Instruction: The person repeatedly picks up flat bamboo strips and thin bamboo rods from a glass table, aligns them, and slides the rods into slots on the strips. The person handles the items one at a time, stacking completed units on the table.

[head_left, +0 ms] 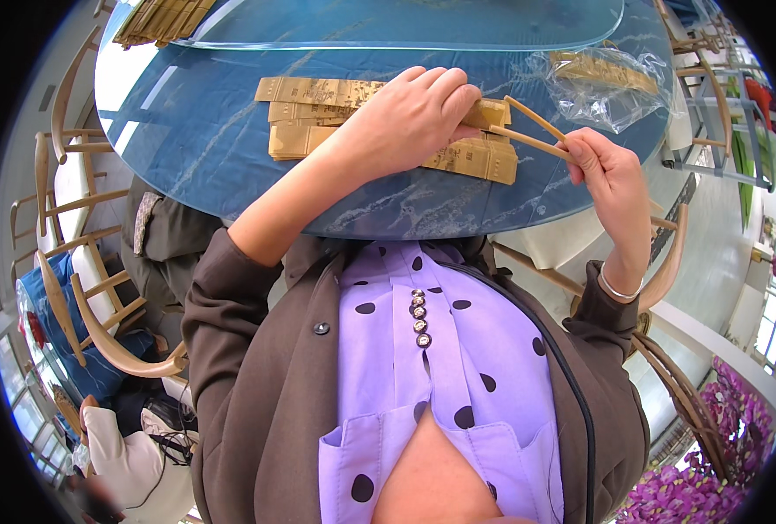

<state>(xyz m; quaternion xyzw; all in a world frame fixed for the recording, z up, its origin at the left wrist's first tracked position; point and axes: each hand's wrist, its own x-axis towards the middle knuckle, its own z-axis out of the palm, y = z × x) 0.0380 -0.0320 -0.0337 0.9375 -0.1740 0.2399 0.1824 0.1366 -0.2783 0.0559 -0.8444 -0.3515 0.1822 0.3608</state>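
Observation:
My left hand (416, 118) reaches across the table with its fingers closed on a gold paper chopstick sleeve (490, 113). Its mouth points right. My right hand (611, 170) pinches a pair of wooden chopsticks (532, 142) near their ends. The two sticks spread apart toward the sleeve; one touches its lower edge, and whether either tip is inside I cannot tell. Under my left hand and forearm lies a loose stack of flat gold sleeves (305, 140) with dark print, partly hidden by the arm.
A clear plastic bag (593, 92) with more gold sleeves lies at the right. Another pile of gold sleeves (162, 19) sits at the far left, by a raised glass turntable (397, 26). The blue round table (196, 140) has wooden chairs (100, 279) around it.

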